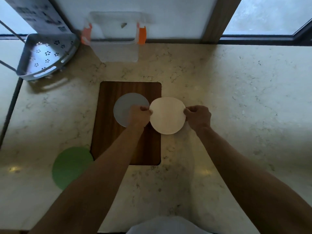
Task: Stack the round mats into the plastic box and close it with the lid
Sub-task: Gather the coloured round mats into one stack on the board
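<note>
At frame centre, the left hand (141, 115) and right hand (197, 116) pinched the white mat's (166, 115) opposite edges, likely to carry it flat; the plastic box (118, 48) waited at upper centre.

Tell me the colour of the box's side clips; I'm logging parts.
Orange, on both clips of the clear plastic box, seen in the head view.
</note>
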A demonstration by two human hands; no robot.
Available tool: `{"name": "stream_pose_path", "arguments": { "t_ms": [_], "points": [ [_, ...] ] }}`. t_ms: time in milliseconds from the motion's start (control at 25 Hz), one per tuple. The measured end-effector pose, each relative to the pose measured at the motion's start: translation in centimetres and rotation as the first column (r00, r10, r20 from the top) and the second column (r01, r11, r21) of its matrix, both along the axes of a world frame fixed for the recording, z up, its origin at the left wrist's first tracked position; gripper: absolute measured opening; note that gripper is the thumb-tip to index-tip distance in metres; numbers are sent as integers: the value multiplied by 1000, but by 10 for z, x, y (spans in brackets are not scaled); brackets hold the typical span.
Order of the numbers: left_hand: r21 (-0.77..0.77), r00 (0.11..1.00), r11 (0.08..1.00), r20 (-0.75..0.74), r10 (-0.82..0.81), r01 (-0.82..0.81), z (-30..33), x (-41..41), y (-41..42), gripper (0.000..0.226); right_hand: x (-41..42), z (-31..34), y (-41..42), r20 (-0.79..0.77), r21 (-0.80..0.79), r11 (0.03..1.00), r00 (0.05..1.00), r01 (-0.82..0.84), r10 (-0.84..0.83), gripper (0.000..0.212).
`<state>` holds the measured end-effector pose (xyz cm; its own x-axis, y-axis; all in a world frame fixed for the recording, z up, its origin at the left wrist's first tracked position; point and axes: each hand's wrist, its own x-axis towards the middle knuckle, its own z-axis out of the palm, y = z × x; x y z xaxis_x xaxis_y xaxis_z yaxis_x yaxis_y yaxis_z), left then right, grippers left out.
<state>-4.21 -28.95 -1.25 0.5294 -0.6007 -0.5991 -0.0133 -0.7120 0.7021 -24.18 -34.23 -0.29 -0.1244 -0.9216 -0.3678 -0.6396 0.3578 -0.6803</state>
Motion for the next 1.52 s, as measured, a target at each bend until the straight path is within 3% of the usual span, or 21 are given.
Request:
{"name": "stream_pose_path", "arguments": {
  "t_ms": [200, 400, 600, 1040, 1280, 1520],
  "points": [
    [-25, 978, 1000, 206, 20, -16, 16, 59, 19, 13, 57, 7, 5, 31, -21, 996, 995, -91, 91, 12],
    [-74, 979, 991, 164, 120, -109, 18, 116, 30, 11, 116, 0, 6, 21, -14, 987, 987, -158, 158, 15],
    [-44, 981, 992, 150, 124, -118, 5, 145, 28, 23, 146, -12, 3, -13, -9, 985, 985, -170, 170, 15],
    [1, 985, 997, 156, 80, -81, -19, 146, 29, 24, 148, -31, 7, -147, 4, 989, 978, -148, 147, 18],
    [-25, 956, 999, 291, 46, -41, -13, 139, 30, 9, 149, -32, 9, -178, -57, 985, 972, -163, 150, 20],
    [-8, 922, 1000, 387, 18, -16, -11, 132, 29, 19, 150, -31, 13, -188, -96, 986, 975, -138, 119, 22]
  ]
}}
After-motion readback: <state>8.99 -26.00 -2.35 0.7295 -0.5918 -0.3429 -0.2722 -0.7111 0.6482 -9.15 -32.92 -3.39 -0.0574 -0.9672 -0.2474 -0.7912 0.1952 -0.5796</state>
